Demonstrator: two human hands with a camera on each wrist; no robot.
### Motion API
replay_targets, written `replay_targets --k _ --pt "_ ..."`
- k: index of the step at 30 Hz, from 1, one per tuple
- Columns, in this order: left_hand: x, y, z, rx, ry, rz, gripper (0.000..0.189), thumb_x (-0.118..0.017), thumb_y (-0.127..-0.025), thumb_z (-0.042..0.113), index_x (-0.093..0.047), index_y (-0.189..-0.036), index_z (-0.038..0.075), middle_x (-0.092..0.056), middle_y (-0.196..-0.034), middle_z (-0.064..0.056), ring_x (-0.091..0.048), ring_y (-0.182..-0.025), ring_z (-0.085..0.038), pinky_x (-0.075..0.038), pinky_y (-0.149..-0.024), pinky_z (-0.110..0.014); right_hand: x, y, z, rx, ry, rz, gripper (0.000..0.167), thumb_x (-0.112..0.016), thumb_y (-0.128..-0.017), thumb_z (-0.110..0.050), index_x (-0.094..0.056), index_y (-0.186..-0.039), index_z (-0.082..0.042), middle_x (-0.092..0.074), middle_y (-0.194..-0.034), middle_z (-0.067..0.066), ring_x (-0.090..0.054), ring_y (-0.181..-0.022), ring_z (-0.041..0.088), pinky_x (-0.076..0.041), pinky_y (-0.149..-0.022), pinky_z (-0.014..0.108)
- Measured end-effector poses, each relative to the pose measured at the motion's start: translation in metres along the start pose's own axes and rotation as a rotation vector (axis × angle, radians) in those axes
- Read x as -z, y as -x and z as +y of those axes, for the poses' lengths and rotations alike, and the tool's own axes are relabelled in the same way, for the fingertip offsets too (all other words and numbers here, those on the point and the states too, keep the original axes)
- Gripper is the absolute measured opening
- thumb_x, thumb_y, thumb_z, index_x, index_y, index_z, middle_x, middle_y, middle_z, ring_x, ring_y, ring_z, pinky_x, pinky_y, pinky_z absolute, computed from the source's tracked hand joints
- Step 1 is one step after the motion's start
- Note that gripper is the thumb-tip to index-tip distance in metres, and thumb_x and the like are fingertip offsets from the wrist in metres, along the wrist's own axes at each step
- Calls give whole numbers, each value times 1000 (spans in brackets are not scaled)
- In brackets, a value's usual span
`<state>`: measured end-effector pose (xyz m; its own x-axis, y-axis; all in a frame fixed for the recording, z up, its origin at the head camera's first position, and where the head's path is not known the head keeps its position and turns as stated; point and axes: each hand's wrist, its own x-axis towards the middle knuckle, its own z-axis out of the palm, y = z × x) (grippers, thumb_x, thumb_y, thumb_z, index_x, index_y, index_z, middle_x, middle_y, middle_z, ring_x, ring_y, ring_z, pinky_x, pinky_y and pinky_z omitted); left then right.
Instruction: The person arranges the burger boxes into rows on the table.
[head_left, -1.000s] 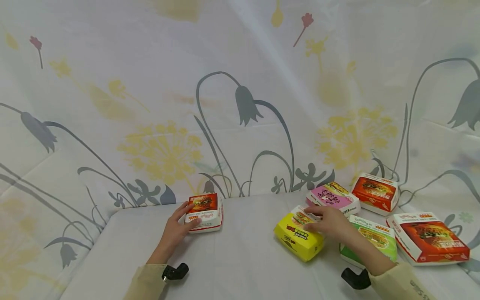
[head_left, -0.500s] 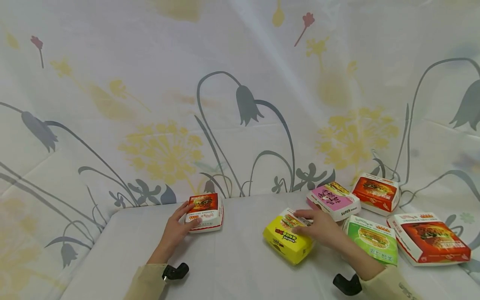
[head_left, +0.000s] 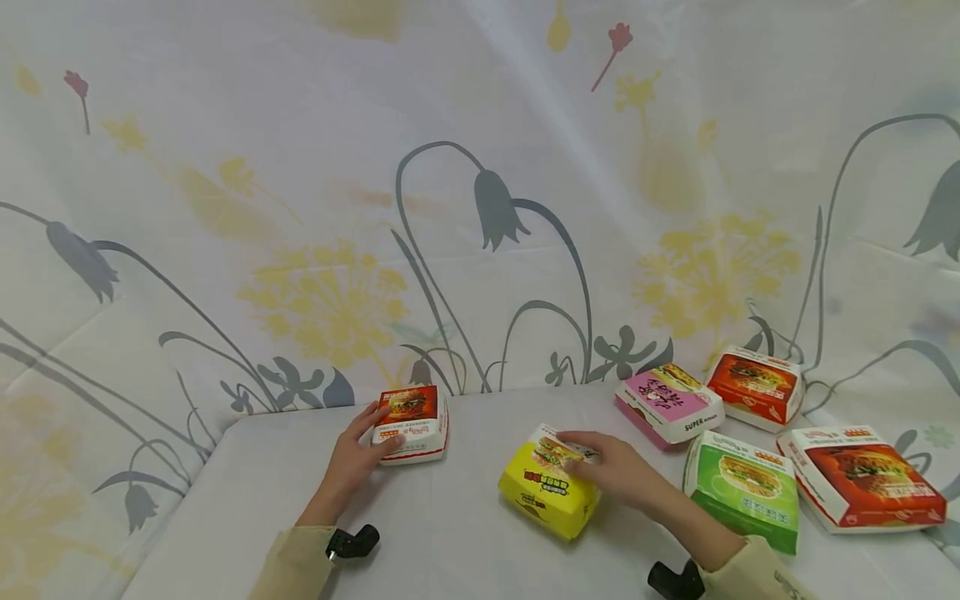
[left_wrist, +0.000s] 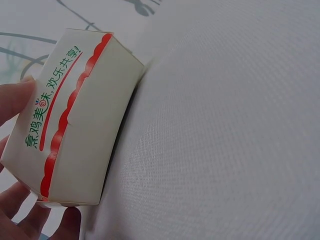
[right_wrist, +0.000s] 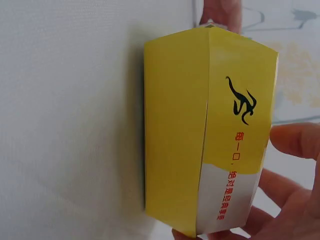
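In the head view my left hand grips the left side of a red-and-white burger box near the back of the table. Thumb and fingers lie around that box in the left wrist view, and its base is against the tablecloth. My right hand holds a yellow burger box by its right side, to the right of the first box and closer to me. The right wrist view shows the yellow box between thumb and fingers; whether it touches the table I cannot tell.
On the right lie a pink burger box, a green one, a smaller red one and a larger red one. A flower-print curtain rises behind the white tablecloth.
My right hand has moved left and a little toward me with the yellow box, which has turned slightly. More of the green box shows. The left hand and its box have stayed put.
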<state>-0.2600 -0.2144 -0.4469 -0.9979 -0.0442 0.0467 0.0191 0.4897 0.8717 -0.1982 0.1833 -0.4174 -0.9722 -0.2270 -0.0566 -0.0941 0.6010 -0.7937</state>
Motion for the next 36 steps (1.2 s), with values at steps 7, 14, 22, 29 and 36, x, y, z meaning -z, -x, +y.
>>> replay_targets --k 7,14,22,29,36 --pt "0 1 1 7 -24 -6 65 -74 -90 31 -50 -147 14 -24 -163 -7 -13 -149 -41 -11 -112 -68 -8 0 -3 18 -76 -41 45 -71 -91 -22 -63 -136 -23 -53 -145 7 -38 -138 39 -29 -109 65" --pt "1 1 0 8 -20 -10 65 -74 -90 31 -49 -148 14 -24 -163 -6 -12 -149 -40 -11 -113 -67 -22 -6 -4 43 -80 -48 45 -73 -90 -28 -64 -134 -26 -54 -144 5 -42 -136 38 -38 -106 59" --pt "1 0 -3 12 -20 -13 66 -74 -90 32 -49 -148 15 -23 -164 -6 -12 -149 -40 -11 -113 -67 -40 -12 -16 81 -97 -83 47 -74 -88 -31 -65 -134 -24 -54 -144 7 -42 -136 39 -39 -104 60" --pt "-1 -2 -2 1 -19 -3 65 -75 -89 30 -50 -147 13 -25 -163 -6 -12 -149 -39 -11 -114 -66 -57 -20 -28 130 -119 -125 47 -76 -87 -32 -66 -132 -23 -55 -143 7 -43 -135 39 -41 -102 60" --pt "-1 -3 -1 -11 -22 5 64 -75 -89 29 -51 -146 13 -26 -162 -7 -13 -149 -38 -12 -114 -65 -74 -27 -40 161 -123 -140 46 -78 -86 -30 -67 -130 -22 -58 -140 7 -46 -132 37 -44 -100 57"
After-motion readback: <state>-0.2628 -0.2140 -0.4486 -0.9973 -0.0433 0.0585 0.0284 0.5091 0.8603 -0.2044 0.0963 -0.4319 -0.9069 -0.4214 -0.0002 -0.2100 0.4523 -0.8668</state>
